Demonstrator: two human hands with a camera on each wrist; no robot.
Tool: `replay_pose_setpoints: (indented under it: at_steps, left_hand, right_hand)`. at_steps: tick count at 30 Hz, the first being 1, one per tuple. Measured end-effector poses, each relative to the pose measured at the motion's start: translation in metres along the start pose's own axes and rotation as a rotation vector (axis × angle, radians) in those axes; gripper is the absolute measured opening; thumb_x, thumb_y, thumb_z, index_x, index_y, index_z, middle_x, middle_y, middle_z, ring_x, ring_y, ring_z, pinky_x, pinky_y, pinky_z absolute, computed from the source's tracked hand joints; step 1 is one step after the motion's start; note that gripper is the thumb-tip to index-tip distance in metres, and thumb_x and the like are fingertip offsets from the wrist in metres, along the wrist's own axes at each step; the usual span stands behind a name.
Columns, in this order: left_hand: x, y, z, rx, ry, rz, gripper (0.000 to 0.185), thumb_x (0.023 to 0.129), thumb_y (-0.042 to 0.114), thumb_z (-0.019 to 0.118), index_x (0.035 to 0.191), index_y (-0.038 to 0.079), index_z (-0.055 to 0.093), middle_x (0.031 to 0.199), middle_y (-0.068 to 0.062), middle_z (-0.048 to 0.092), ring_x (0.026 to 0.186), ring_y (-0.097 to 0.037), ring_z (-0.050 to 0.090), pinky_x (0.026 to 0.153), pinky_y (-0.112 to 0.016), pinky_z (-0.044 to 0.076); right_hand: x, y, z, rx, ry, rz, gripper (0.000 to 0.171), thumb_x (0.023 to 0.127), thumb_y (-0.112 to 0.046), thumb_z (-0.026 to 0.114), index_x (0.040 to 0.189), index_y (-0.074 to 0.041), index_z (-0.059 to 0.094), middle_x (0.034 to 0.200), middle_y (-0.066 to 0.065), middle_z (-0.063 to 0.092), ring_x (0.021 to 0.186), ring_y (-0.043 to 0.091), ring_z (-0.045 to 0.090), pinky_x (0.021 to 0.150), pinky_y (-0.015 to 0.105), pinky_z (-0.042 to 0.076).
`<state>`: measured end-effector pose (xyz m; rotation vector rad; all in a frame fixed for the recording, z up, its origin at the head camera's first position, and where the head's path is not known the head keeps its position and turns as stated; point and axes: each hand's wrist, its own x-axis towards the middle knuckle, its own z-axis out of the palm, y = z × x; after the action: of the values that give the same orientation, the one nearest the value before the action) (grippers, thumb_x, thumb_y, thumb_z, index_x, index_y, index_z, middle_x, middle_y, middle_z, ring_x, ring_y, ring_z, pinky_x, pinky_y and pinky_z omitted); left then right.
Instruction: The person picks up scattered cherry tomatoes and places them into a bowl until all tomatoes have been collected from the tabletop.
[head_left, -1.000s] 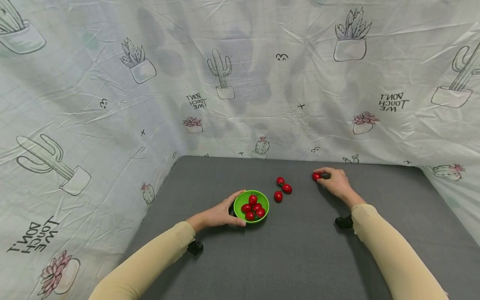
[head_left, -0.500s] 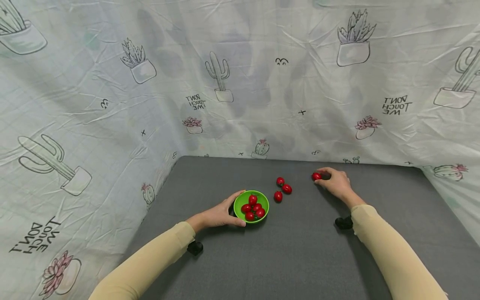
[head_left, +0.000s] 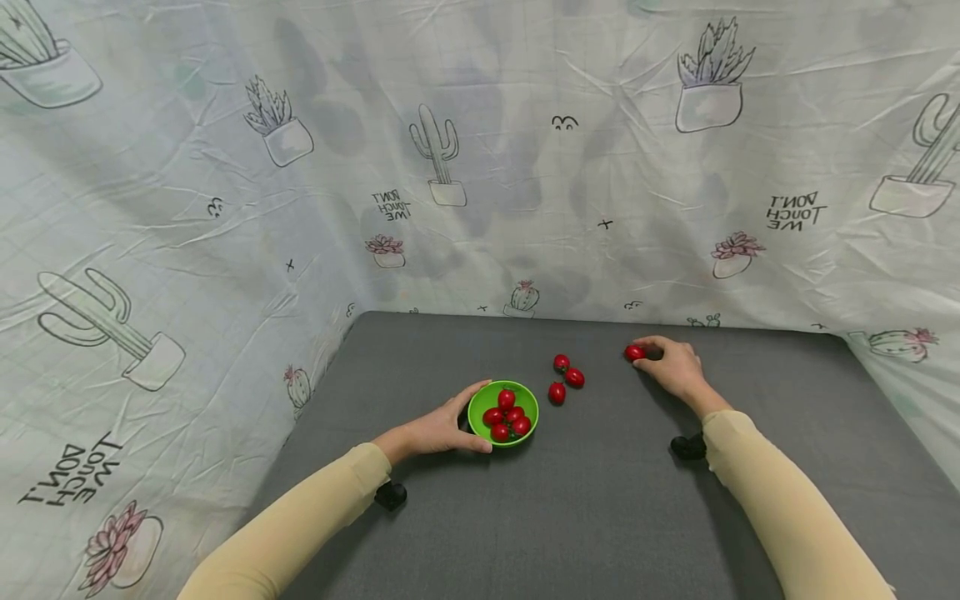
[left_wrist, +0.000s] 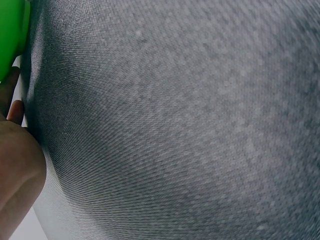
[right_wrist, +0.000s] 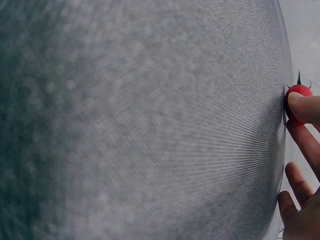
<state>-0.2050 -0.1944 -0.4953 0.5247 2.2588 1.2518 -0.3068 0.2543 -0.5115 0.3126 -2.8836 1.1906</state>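
Behind both hands hangs a pale cloth [head_left: 495, 175] printed with potted cacti and reversed lettering, cut off at the top and sides. Under the hands spreads a grey table [head_left: 585, 508], its near edge out of sight. From where I stand, a person's cream sleeves [head_left: 300, 517] lead in to each grip, the upper arms cut off.

The left hand [head_left: 438, 429] is held in a wide curve, thumb and fingers around one side of a green bowl [head_left: 483, 398]; some of its fingers are hidden. The left wrist view catches only a slice of hand and bowl at its edge. The right hand [head_left: 672, 367] is nearly closed, pinching a single red tomato [head_left: 633, 352] between thumb and fingers; its other fingers sit loosely below, partly cropped in the right wrist view. I cannot tell whether the held fruit touches the table.

Inside the bowl, just beyond the left palm, sit bowl tomatoes [head_left: 506, 399]; five show, and overlap makes the full count uncertain. Three loose tomatoes [head_left: 557, 392] lie between the two grips, nearer the left. Smallest are thin green sepals [right_wrist: 299, 78] above the right thumb.
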Motion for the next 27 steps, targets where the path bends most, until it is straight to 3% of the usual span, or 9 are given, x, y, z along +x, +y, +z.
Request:
replay_pose_setpoints:
  at_steps: [17, 20, 24, 27]
  left_hand:
    - [-0.002, 0.0014, 0.0004, -0.007, -0.002, 0.004, 0.107, 0.085, 0.043, 0.085, 0.165, 0.031, 0.014, 0.166, 0.005, 0.018, 0.152, -0.017, 0.017, 0.118, -0.052, 0.02]
    - [-0.0016, 0.001, 0.0006, -0.006, -0.002, 0.004, 0.107, 0.085, 0.043, 0.085, 0.165, 0.031, 0.014, 0.166, 0.006, 0.017, 0.152, -0.016, 0.017, 0.118, -0.051, 0.02]
    - [-0.0012, 0.0006, 0.001, -0.014, -0.001, 0.003, 0.107, 0.085, 0.042, 0.085, 0.165, 0.031, 0.014, 0.166, 0.005, 0.018, 0.151, -0.016, 0.018, 0.118, -0.051, 0.021]
    - [-0.001, 0.0003, 0.0014, -0.016, 0.0, 0.001, 0.108, 0.085, 0.041, 0.085, 0.165, 0.031, 0.014, 0.166, 0.005, 0.018, 0.151, -0.016, 0.019, 0.118, -0.051, 0.021]
  right_hand:
    - [-0.0065, -0.0001, -0.0027, -0.005, 0.002, -0.022, 0.04, 0.102, -0.024, 0.066, 0.137, -0.003, 0.063, 0.136, 0.026, 0.06, 0.133, 0.047, 0.045, 0.107, 0.071, 0.019]
    - [-0.0068, 0.0007, -0.0044, 0.004, -0.014, -0.027, 0.042, 0.104, -0.025, 0.065, 0.139, -0.004, 0.061, 0.138, 0.025, 0.059, 0.133, 0.046, 0.046, 0.107, 0.068, 0.027]
    - [-0.0073, -0.0002, -0.0059, 0.042, -0.02, -0.057, 0.044, 0.104, -0.023, 0.064, 0.142, -0.002, 0.058, 0.137, 0.026, 0.06, 0.128, 0.045, 0.05, 0.099, 0.061, 0.041]
    - [-0.0077, -0.0024, -0.0065, 0.07, -0.015, -0.079, 0.044, 0.104, -0.022, 0.064, 0.143, -0.002, 0.058, 0.135, 0.026, 0.061, 0.124, 0.044, 0.053, 0.092, 0.057, 0.045]
